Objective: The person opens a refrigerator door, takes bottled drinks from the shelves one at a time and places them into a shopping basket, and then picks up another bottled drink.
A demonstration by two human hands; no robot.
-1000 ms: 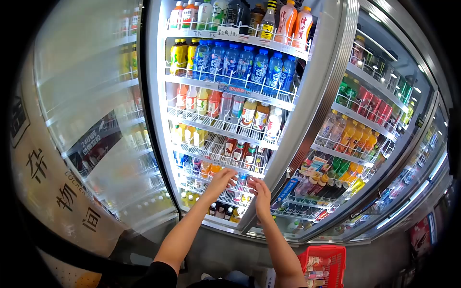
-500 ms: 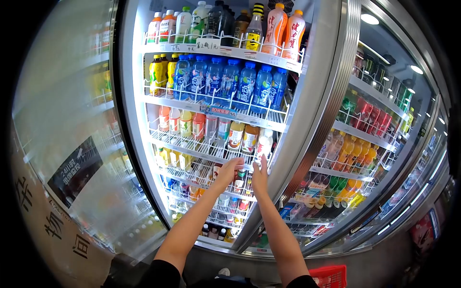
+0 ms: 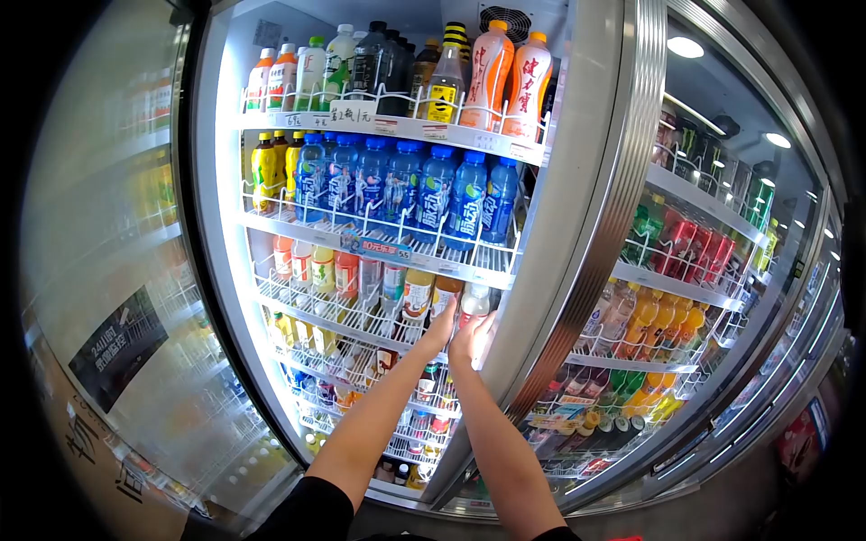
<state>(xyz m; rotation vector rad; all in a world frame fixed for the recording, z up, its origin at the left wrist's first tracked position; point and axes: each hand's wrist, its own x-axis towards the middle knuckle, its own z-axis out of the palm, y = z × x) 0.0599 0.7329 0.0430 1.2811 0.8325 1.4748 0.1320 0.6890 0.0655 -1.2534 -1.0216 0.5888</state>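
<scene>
On the third shelf, at its right end, stands a pale-capped clear bottle (image 3: pixel 474 301) with a reddish label. My right hand (image 3: pixel 471 337) is curled around its lower part. Just left of it, my left hand (image 3: pixel 438 332) has its fingers stretched upward, close to the bottle's left side and in front of an orange-brown bottle (image 3: pixel 446 293). Whether the left fingertips touch either bottle I cannot tell. Another bottle with a cream label (image 3: pixel 416 296) stands farther left in the same row.
The left glass door (image 3: pixel 117 225) of the drinks fridge stands open. Blue bottles (image 3: pixel 370 185) fill the shelf above, behind a wire rail. Orange bottles (image 3: pixel 487 77) are on the top shelf. A metal door frame (image 3: pixel 600 216) rises close on the right.
Both hands have moved in to the bottle at the shelf's right end, and my right hand has closed around it. The view has shifted, and the red basket has nearly left it.
</scene>
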